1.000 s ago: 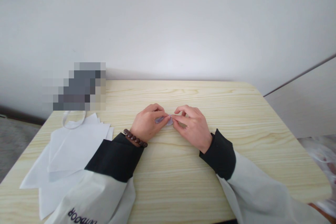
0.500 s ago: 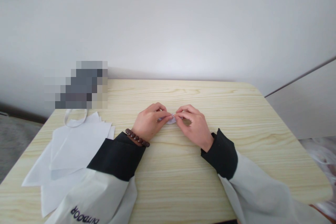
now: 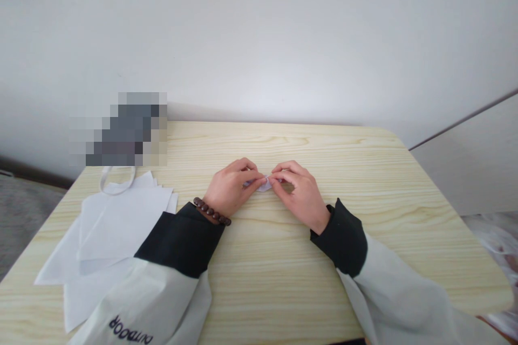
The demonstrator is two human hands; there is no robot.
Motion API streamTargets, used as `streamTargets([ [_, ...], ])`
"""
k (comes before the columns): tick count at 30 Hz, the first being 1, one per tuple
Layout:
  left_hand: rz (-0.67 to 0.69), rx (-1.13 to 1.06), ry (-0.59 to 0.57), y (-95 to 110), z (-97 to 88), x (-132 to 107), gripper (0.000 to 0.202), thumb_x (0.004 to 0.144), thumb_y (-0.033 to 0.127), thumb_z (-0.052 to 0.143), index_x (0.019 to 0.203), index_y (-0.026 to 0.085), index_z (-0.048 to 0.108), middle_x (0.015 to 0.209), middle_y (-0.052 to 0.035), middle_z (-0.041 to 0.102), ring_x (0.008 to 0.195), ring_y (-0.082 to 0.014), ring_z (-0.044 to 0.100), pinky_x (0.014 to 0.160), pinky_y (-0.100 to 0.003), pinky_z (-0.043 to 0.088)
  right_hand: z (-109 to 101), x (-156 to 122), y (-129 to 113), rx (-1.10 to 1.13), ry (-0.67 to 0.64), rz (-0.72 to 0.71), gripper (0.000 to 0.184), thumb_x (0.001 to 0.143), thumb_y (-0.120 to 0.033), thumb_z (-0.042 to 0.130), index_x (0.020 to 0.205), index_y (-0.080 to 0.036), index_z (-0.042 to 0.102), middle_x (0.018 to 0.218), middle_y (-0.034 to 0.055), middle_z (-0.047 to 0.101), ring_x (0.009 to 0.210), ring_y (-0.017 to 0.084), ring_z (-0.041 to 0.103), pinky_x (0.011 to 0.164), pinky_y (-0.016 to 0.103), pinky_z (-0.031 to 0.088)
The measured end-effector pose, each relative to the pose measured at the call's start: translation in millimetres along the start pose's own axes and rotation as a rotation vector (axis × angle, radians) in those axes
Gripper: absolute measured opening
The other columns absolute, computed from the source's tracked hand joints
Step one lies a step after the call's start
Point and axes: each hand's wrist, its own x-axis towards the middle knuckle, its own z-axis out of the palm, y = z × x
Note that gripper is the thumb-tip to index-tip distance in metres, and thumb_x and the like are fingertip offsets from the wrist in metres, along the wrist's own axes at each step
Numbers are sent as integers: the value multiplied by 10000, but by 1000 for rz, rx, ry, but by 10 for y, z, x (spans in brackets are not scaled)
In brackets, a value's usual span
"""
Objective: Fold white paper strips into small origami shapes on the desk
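Near the middle of the wooden table (image 3: 267, 280), a small folded piece of white paper (image 3: 265, 187) is pinched between my two hands. My left hand (image 3: 232, 186), with a dark bead bracelet (image 3: 211, 212) at the wrist, grips its left side between thumb and fingers. From the other side, my right hand (image 3: 297, 191) pinches it by thumb and fingertips. The two sets of fingertips almost meet over the paper and hide most of it, so its full shape cannot be made out.
Several white paper sheets (image 3: 121, 226) lie loosely overlapped at the left, partly under my left sleeve. A white ring-shaped band (image 3: 118, 192), perhaps a tape roll, rests at their top edge. Behind it is a blurred dark object (image 3: 125, 129). A white wall (image 3: 283, 38) stands along the table's far edge.
My fingertips shift very slightly at the folded paper, and a little more of its near side shows. Otherwise both hands stay in place.
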Motion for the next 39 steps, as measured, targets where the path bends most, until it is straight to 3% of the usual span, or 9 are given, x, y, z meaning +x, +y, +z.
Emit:
streamTargets([
  [12, -6, -53, -41, 49, -22, 17, 168, 809, 304, 571, 809, 181, 686, 856, -43, 617, 791, -155, 582, 707, -263, 470, -21, -1, -61, -121, -12, -39, 103, 846, -182, 536, 803, -196, 630, 912, 27, 633, 870, 157, 596, 793, 322, 419],
  [21, 13, -46, -15, 64, 0, 21, 155, 815, 221, 537, 774, 163, 674, 858, -47, 617, 777, -145, 582, 686, -250, 467, -14, 7, -59, -152, -34, -80, 102, 858, -180, 519, 828, -180, 617, 931, 41, 628, 863, 161, 596, 801, 324, 429],
  [31, 26, 51, -38, 77, -18, 23, 142, 796, 280, 581, 780, 173, 673, 835, -49, 635, 788, -174, 567, 711, -295, 479, 10, -12, -41, -8, -19, -71, 135, 858, -169, 484, 834, -192, 615, 927, 59, 599, 859, 165, 592, 789, 306, 487],
  [39, 32, 44, -26, 81, 5, 16, 109, 790, 212, 580, 759, 161, 672, 825, -50, 625, 775, -162, 573, 694, -272, 479, 13, -12, -47, 10, -18, -75, 112, 841, -159, 498, 826, -177, 607, 913, 62, 594, 857, 160, 597, 805, 290, 494],
])
